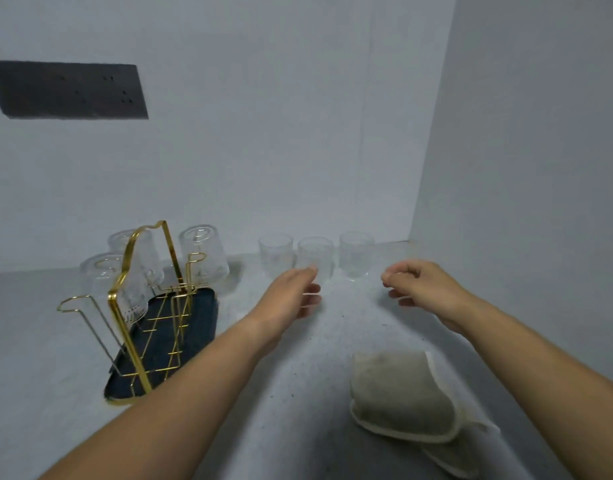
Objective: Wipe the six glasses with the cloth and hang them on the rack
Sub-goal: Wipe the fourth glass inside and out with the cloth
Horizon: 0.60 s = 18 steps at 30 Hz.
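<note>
1. Three glasses stand mouth up in a row at the back of the tabletop [298, 393], close to the wall. They are the left glass [275, 254], the middle glass [315, 256] and the right glass [356, 254]. They are near each other but do not touch.
2. Three more glasses hang upside down on the rack [127, 341]. They are the back glass [135, 252], the front glass [111, 285] and the side glass [204, 259].
3. The rack is made of gold wire with a tall loop on top. It stands on a dark tray [197, 317] at the left of the tabletop.
4. The left hand [291, 296] reaches out just in front of the middle glass. Its fingers [312, 289] are loose and hold nothing. The picture is blurry here, so I cannot tell if the thumb touches the glass.
5. The right hand [419, 289] hovers to the right of the right glass, apart from it. Its fingers [395, 275] curl loosely and hold nothing.
6. The cloth [402, 400] lies folded on the tabletop, nearer the person, beside the right arm. It is pale with a light edge.
7. A dark socket plate [69, 90] sits high on the wall at the left.
</note>
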Available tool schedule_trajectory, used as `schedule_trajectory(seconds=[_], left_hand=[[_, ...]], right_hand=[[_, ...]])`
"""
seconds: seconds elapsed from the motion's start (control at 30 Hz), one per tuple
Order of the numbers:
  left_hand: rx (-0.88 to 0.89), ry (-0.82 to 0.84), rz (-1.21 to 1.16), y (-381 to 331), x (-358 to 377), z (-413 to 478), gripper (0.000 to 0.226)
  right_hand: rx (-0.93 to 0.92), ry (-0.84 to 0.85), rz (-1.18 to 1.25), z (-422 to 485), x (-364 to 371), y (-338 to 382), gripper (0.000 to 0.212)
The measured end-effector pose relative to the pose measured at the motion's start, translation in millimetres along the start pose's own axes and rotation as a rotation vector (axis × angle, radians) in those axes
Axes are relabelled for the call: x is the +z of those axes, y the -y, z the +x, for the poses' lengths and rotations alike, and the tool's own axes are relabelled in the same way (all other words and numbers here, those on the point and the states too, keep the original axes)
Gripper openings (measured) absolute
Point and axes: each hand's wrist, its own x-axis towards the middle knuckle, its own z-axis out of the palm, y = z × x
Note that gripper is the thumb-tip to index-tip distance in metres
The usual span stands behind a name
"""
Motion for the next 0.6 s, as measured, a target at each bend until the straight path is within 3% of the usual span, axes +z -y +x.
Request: schedule_trajectory(seconds=[0.13, 0.27, 0.4, 0.47, 0.6], left_hand=[[-0.006, 0.064, 0.085, 18.7, 32.5, 41.5, 0.035], [0.048, 0.099, 0.145, 31.7, 62.8, 85.1, 0.102], [0.096, 0.094, 0.069, 41.6, 88.1, 120.3, 0.115], [0.080, 0.044, 0.029, 51.3, 95.3, 143.3, 0.121], [0.043, 0.038, -0.062, 97.8, 95.5, 205.8, 0.111]], right_hand=[[-0.012, -0.003, -0.009, 48.6, 7.4, -23.8, 0.059], [-0.061, 0.003, -0.023, 93.2, 13.2, -38.1, 0.081], [-0.079, 0.050, 0.025, 130.2, 16.5, -51.1, 0.098], [-0.090, 0.080, 0.057, 146.9, 18.4, -57.2, 0.100], [-0.153, 0.149, 0.147, 168.5, 24.4, -62.7, 0.070]])
